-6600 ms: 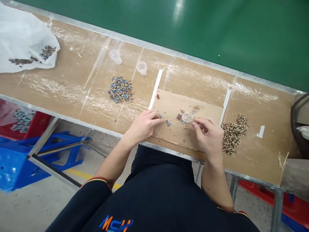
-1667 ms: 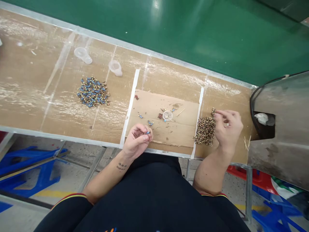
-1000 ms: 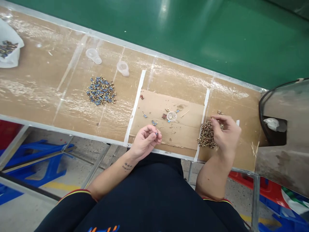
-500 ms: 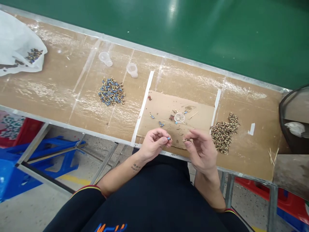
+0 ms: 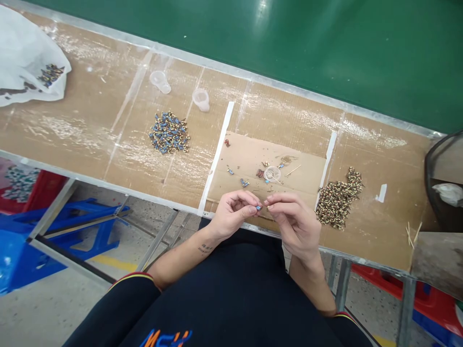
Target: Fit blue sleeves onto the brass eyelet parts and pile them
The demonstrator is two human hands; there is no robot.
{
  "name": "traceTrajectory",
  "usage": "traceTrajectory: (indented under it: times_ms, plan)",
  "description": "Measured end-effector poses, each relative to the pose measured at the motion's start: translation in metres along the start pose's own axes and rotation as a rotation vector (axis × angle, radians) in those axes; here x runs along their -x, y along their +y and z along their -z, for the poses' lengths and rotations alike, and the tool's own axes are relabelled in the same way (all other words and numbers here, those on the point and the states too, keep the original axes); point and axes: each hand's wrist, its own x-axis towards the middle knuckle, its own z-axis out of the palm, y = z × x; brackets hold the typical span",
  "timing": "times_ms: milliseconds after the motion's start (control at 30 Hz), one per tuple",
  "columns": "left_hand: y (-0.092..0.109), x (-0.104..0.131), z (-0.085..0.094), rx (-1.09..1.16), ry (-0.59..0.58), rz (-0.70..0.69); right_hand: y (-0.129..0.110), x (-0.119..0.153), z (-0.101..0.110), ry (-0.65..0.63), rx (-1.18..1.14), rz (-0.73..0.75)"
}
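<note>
My left hand [image 5: 237,214] pinches a tiny blue piece [image 5: 258,207] between thumb and forefinger. Close beside it, the fingertips of my right hand [image 5: 294,219] are pressed together; whatever they hold is too small to make out. Both hands hover over the front edge of a cardboard sheet [image 5: 307,188]. On that sheet stand a small clear cup [image 5: 268,174] with a thin stick in it, a loose wooden stick [image 5: 292,170], reddish-brown bits [image 5: 260,173] and a few blue-and-gold pieces [image 5: 245,183].
A pile of blue-and-gold pieces [image 5: 169,133] lies left, below two clear plastic cups [image 5: 200,100]. Brown-and-gold pieces [image 5: 336,202] are heaped right of the sheet. A white bag [image 5: 32,53] with more pieces sits far left. Thin sticks [image 5: 412,235] lie near the right end.
My right hand has moved left, bringing its fingertips up to the blue piece in my left hand. The left hand keeps its pinch. The view has shifted slightly.
</note>
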Motion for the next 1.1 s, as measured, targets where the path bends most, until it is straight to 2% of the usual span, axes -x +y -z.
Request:
traceTrajectory:
  times_ms: [200,433,533,667,933,1100]
  plan:
    - [0.0,0.001,0.0,-0.026,0.009,-0.048,-0.002,0.0,-0.001,0.039,0.02,-0.007]
    - [-0.003,0.002,-0.001,-0.053,0.026,-0.108,0.001,0.013,-0.012,0.187,0.002,-0.127]
    - [-0.003,0.002,-0.002,-0.05,0.004,-0.157,0.001,0.016,-0.016,0.22,-0.009,-0.134]
    - [-0.003,0.004,-0.004,-0.094,0.0,-0.228,0.0,0.017,-0.018,0.226,0.015,-0.133]
    - [-0.005,0.01,-0.006,-0.37,0.083,-0.419,-0.003,0.014,-0.016,0.178,-0.002,-0.077]
    - [-0.006,0.012,-0.008,-0.361,0.072,-0.469,-0.005,0.012,-0.02,0.179,-0.07,-0.048]
